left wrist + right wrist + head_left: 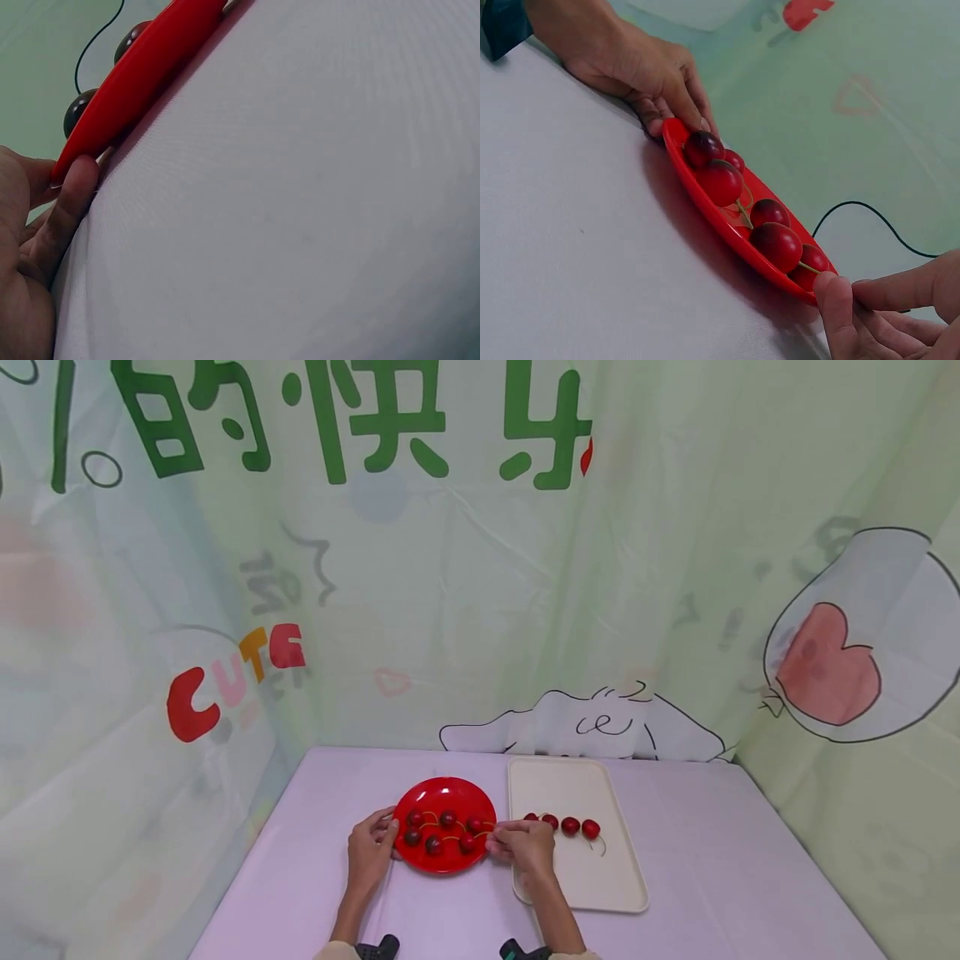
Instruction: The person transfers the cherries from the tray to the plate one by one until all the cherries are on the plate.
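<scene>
A round red plate [442, 864] carries several dark red cherries [447, 818] with thin green stems. My left hand [371, 852] grips its left rim; in the left wrist view the thumb and fingers pinch the edge. At the opposite rim is my right hand [525, 845], holding the plate between thumb and fingers in the right wrist view. One cherry's stem there runs up to the fingertip. A shadow shows beneath the plate's near side. The right hand overlaps the left part of a cream tray [592, 885] in the head view.
Several more cherries [571, 827] lie in a row across the tray, the leftmost partly hidden by the right hand. A pale lilac cloth covers the table [720, 852]. Printed curtains [480, 610] stand behind it and at both sides.
</scene>
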The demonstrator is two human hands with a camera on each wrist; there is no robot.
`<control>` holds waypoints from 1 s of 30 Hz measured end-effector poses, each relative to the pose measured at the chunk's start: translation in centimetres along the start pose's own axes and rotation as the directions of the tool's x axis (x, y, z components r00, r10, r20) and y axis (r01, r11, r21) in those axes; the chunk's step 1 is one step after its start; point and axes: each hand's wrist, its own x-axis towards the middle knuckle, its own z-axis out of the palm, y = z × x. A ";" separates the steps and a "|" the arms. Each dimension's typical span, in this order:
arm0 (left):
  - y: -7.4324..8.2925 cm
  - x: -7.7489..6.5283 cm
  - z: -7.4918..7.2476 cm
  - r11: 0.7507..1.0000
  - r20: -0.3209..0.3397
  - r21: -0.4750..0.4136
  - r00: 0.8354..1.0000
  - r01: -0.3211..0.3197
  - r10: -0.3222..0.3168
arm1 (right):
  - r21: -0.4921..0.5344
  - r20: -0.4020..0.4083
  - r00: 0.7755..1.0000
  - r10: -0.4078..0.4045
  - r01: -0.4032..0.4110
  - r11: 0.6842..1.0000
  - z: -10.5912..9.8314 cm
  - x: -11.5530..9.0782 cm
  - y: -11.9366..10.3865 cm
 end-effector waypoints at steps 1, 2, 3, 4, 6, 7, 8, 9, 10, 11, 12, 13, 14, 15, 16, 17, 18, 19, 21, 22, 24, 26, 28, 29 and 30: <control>0.0 0.0 0.0 1.000 -0.001 0.001 1.000 0.000 0.000 | -0.010 -0.004 1.000 -0.011 0.011 1.000 0.2 -0.1 -0.1; 0.0 0.0 0.0 1.000 -0.002 0.003 1.000 0.000 0.000 | -0.023 -0.009 1.000 -0.020 0.019 1.000 0.3 -0.3 -0.2; 0.0 0.0 0.0 1.000 -0.003 0.004 1.000 -0.001 0.001 | -0.034 -0.011 0.999 -0.032 0.032 0.999 0.4 -0.4 -0.2; 0.0 0.0 0.0 1.000 -0.004 0.003 1.000 -0.001 0.001 | -0.049 -0.015 0.999 -0.040 0.039 0.998 0.6 -0.5 -0.3; 0.1 0.0 0.0 1.000 -0.005 -0.002 1.000 -0.003 0.003 | -0.087 -0.026 0.998 -0.060 0.057 0.995 0.8 -0.6 -0.5; 0.1 0.0 0.0 1.000 -0.007 -0.005 1.000 -0.003 0.003 | -0.106 -0.029 0.997 -0.071 0.068 0.992 0.9 -0.7 -0.5; 0.2 -0.1 0.0 1.000 -0.008 -0.011 1.000 -0.006 0.006 | -0.121 -0.035 0.996 -0.077 0.072 0.990 0.9 -0.7 -0.6; 0.2 -0.1 0.0 1.000 -0.009 -0.014 1.000 -0.012 0.011 | -0.133 -0.038 0.996 -0.086 0.080 0.988 1.0 -0.7 -0.6; 0.2 -0.1 0.0 1.000 -0.010 -0.019 1.000 -0.012 0.012 | -0.147 -0.041 0.995 -0.092 0.085 0.985 1.0 -0.7 -0.7; 0.2 -0.1 0.0 1.000 -0.010 -0.017 1.000 -0.020 0.020 | -0.157 -0.042 0.994 -0.096 0.088 0.984 1.1 -0.7 -0.7; 0.2 -0.1 0.0 1.000 -0.011 -0.018 1.000 -0.025 0.025 | -0.166 -0.043 0.994 -0.099 0.091 0.982 1.1 -0.7 -0.8; 0.2 -0.1 0.0 1.000 -0.011 -0.018 1.000 -0.025 0.025 | -0.174 -0.044 0.994 -0.099 0.090 0.981 1.1 -0.6 -0.8; 0.2 -0.1 0.0 0.999 -0.010 -0.018 1.000 -0.026 0.026 | -0.180 -0.047 0.994 -0.097 0.087 0.980 1.2 -0.6 -0.8; 0.1 -0.1 0.0 1.000 -0.009 -0.016 1.000 -0.022 0.022 | -0.185 -0.046 0.994 -0.097 0.087 0.979 1.2 -0.5 -0.8; 0.1 0.0 0.1 1.000 -0.008 -0.016 1.000 -0.016 0.016 | -0.192 -0.047 0.994 -0.095 0.084 0.978 1.2 -0.5 -0.9; 0.1 0.0 0.1 1.000 -0.007 -0.014 1.000 -0.015 0.015 | -0.198 -0.048 0.995 -0.092 0.081 0.977 1.2 -0.5 -0.9; 0.1 0.0 0.1 1.000 -0.007 -0.013 1.000 -0.007 0.007 | -0.202 -0.048 0.995 -0.092 0.081 0.976 1.2 -0.5 -0.9; 0.1 0.0 0.1 1.000 -0.006 -0.013 1.000 -0.003 0.003 | -0.209 -0.048 0.995 -0.089 0.078 0.975 1.2 -0.5 -0.9; 0.2 0.0 0.1 1.000 -0.006 -0.015 1.000 -0.004 0.004 | -0.220 -0.048 0.995 -0.083 0.070 0.973 1.3 -0.4 -0.9; 0.3 0.0 0.0 1.000 -0.006 -0.012 1.000 -0.013 0.012 | -0.227 -0.049 0.996 -0.079 0.066 0.972 1.3 -0.4 -0.9; 0.3 -0.1 0.0 1.000 -0.007 -0.015 1.000 -0.020 0.020 | -0.240 -0.045 0.996 -0.080 0.067 0.969 1.4 -0.4 -0.9; 0.3 0.0 -0.1 1.000 -0.007 -0.017 1.000 -0.026 0.026 | -0.258 -0.042 0.996 -0.079 0.066 0.964 1.5 -0.4 -1.0; 0.2 0.0 -0.1 0.999 -0.005 -0.019 1.000 -0.029 0.029 | -0.277 -0.036 0.996 -0.086 0.073 0.958 1.6 -0.5 -1.1; 0.2 0.0 -0.1 1.000 -0.004 -0.021 1.000 -0.022 0.022 | -0.286 -0.033 0.995 -0.089 0.076 0.955 1.6 -0.5 -1.2; 0.1 0.1 -0.1 1.000 -0.002 -0.021 1.000 -0.020 0.020 | -0.298 -0.035 0.995 -0.090 0.075 0.952 1.6 -0.5 -1.2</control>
